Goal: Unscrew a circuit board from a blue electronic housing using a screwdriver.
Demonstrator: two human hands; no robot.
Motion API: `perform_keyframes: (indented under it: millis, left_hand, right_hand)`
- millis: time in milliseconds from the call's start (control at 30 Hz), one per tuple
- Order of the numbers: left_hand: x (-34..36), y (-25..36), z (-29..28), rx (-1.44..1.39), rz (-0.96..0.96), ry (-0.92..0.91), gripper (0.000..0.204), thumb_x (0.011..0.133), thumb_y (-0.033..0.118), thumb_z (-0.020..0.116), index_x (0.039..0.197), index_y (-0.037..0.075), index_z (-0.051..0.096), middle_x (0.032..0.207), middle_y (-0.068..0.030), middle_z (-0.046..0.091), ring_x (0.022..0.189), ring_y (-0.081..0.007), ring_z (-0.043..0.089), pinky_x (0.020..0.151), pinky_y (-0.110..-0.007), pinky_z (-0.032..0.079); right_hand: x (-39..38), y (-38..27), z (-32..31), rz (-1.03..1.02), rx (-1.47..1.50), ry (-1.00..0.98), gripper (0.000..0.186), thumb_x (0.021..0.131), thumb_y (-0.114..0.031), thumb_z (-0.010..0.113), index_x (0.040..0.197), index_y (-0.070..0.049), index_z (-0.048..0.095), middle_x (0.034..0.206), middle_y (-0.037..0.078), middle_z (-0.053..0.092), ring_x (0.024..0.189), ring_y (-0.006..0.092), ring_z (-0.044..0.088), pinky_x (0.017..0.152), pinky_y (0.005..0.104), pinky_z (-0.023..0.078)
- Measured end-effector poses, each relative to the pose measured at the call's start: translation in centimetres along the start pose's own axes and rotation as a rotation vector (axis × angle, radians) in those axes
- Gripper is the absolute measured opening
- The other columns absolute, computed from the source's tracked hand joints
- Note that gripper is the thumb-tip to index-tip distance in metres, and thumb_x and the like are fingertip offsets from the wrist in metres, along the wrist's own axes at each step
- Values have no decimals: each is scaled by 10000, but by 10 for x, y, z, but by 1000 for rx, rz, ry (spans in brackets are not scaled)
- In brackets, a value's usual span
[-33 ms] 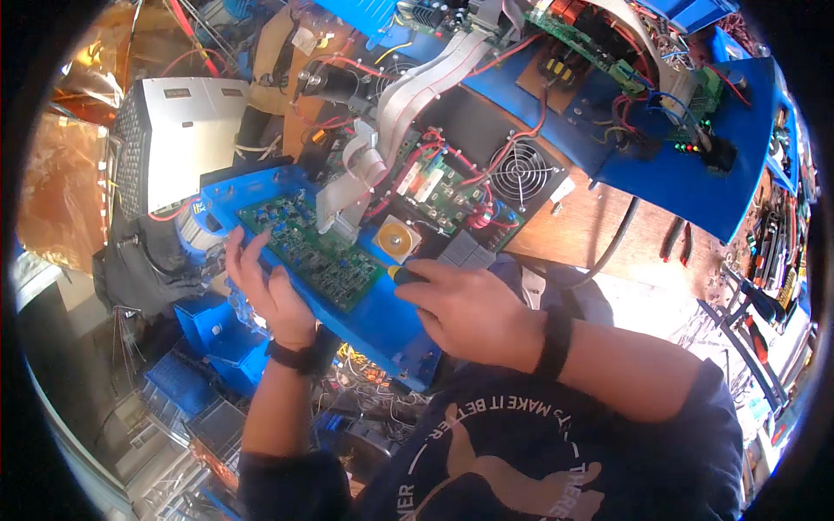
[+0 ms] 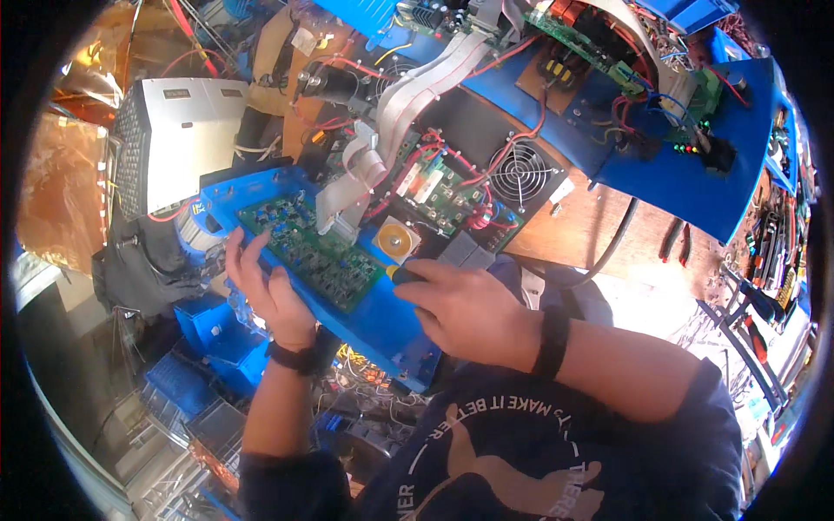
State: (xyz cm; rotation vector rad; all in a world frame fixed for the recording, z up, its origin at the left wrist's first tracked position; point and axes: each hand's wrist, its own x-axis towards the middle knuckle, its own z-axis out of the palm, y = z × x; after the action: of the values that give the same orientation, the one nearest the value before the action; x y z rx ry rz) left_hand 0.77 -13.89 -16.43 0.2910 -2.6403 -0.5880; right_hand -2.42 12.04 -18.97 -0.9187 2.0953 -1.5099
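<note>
My left hand [image 2: 276, 297] is beside the lower-left edge of a blue metal panel [image 2: 395, 343], its fingers apart and slightly bent, their tips at that edge. A green circuit board [image 2: 313, 265] lies on the panel, with grey ribbon cable [image 2: 360, 174] plugged into it. My right hand [image 2: 469, 317] is closed round the yellow-and-black handle of a tool, apparently a screwdriver [image 2: 401, 275], at the board's right end. The tool's tip is too small to make out. Just above stand a round yellow part [image 2: 395, 241] and a wired power board [image 2: 434, 195].
An opened blue housing [image 2: 730, 191] with boards is at upper right, a fan grille [image 2: 517, 169] beside it. Pliers [image 2: 673, 239] and many hand tools [image 2: 777, 234] lie right. A white metal case [image 2: 191, 148] stands left; blue bins [image 2: 204, 334] are lower left.
</note>
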Motion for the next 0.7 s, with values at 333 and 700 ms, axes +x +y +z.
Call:
perform_keyframes:
  millis: [333,700]
  left_hand:
    - [-1,4,0,-13,-10,-7,413,794,82,449,1167,17,612,1407,-164,437,1286,-298,404,1066,-399,289]
    - [-1,-1,0,-20,39,-32,414,830,129,444,1199,17,598,1432,-164,409,1311,-298,378,1081,-401,274]
  right_hand:
    - [19,11,-5,98,107,68,260,795,-92,592,1044,-37,644,993,163,635,930,345,636,820,454,521]
    - [-3,-1,13,-80,-125,-151,174,756,-133,629,888,-21,613,1029,219,575,754,313,648,637,413,559]
